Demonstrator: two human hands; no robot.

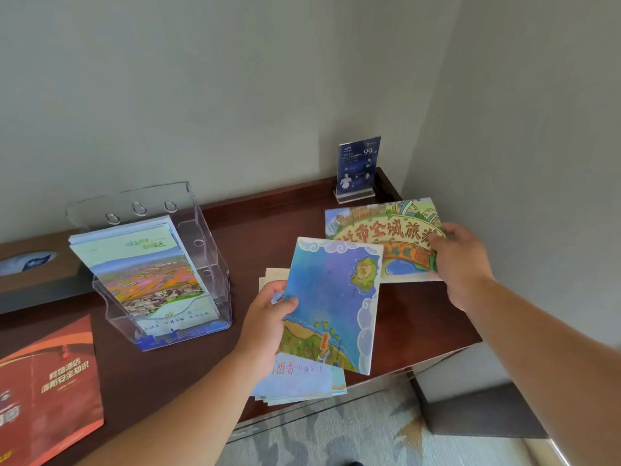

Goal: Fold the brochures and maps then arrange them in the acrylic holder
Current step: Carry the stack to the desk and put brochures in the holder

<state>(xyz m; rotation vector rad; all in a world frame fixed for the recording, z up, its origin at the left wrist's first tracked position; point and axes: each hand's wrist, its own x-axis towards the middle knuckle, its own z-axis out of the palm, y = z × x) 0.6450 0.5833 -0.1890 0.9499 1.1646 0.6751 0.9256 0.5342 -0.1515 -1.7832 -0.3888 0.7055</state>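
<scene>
While the dark reddish-brown wooden desk (413, 314) fills the wall corner, everything else sits on it or just above it. Front left: large red glossy brochure with yellow lettering (50, 381), flat, partly out of frame. Behind it, clear acrylic tiered holder (215, 284), upright. Its pocket carries a stack of tall brochures, the front one a flower-field photo brochure with a pale green top (148, 274), leaning back. Right rear: colourful cartoon map with big red characters (379, 237), lying near the corner. Right hand (463, 264) has its fingers curled over the map's right edge; thumb not visible. Centre: blue illustrated folded map with cloud border (332, 297), raised and tilted. Left hand (268, 324) grips its left edge, thumb on top, fingers underneath. Under that map, a loose pile of pale blue brochures (299, 381) at the desk's front edge. Far left: brown tissue box (30, 267). Back corner: small dark-blue sign in a clear stand (358, 166), upright.
</scene>
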